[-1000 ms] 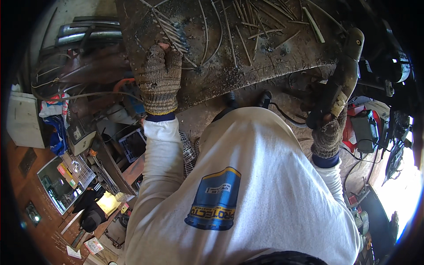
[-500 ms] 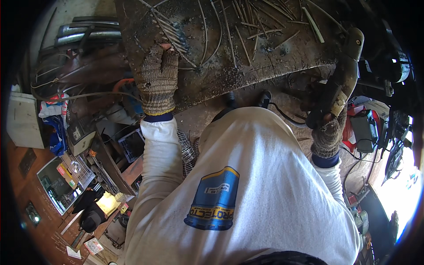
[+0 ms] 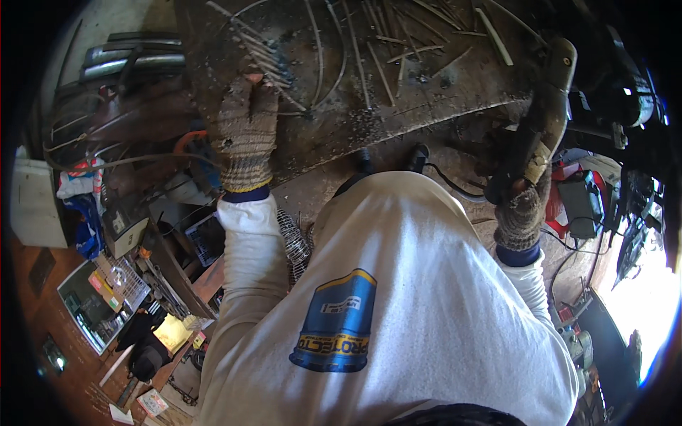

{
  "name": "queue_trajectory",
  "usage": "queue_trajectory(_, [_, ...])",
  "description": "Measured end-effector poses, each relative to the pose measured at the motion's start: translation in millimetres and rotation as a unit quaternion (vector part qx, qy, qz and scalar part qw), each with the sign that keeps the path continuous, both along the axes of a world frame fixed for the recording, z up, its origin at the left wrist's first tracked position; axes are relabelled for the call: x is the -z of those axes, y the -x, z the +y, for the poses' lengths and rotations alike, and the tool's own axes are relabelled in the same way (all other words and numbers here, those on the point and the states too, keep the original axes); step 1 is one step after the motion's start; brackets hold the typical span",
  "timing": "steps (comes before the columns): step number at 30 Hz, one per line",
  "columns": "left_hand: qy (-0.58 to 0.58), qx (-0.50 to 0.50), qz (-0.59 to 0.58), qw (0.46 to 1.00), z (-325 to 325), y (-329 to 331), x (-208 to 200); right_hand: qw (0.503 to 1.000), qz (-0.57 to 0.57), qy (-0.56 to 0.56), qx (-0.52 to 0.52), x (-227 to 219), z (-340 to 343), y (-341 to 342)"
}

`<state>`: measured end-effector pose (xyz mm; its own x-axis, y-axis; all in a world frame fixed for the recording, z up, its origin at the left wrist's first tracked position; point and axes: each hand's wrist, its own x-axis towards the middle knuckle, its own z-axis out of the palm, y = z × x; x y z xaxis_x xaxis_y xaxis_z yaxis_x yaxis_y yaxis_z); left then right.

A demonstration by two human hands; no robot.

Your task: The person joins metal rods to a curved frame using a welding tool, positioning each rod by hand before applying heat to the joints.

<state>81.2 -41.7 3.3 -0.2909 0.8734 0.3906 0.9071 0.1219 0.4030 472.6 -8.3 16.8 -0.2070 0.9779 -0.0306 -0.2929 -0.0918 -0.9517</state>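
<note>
My left hand, in a brown knitted glove with a bare fingertip showing, rests at the table's near left. Its fingers close at the ends of a row of short metal rods lined up along a longer rod; the exact grip is partly hidden by the glove. My right hand, gloved alike, is wrapped round the dark handle of a worn, long welding electrode holder. This tool is raised at the table's right edge, tilted away from me. A thin rod runs leftward from its head.
Loose thin rods and dark grit lie on the metal table. A cable curves near my right hand. A red and grey case stands at right. Pipes, a white box and shop clutter are at left.
The whole view has shifted slightly left. Both hands keep nearly the same place relative to the table, the rods and the electrode holder.
</note>
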Motion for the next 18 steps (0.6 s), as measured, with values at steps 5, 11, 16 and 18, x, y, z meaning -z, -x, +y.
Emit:
queue_trajectory(5, [-0.019,0.007,0.002,1.0,-8,2,5,0.999,0.034,0.026,0.006,7,-2,0])
queue_trajectory(11, [-0.169,0.002,0.031,0.985,-20,-24,-54,0.999,-0.028,0.039,0.015,-4,-1,-7])
queue_trajectory(16, [-0.089,0.15,0.208,0.962,7,-66,-50,0.999,0.025,0.009,0.022,14,2,-17])
queue_trajectory(18, [-0.015,0.156,0.285,0.946,19,-87,-36,1.0,0.022,0.01,0.016,-1,6,-7])
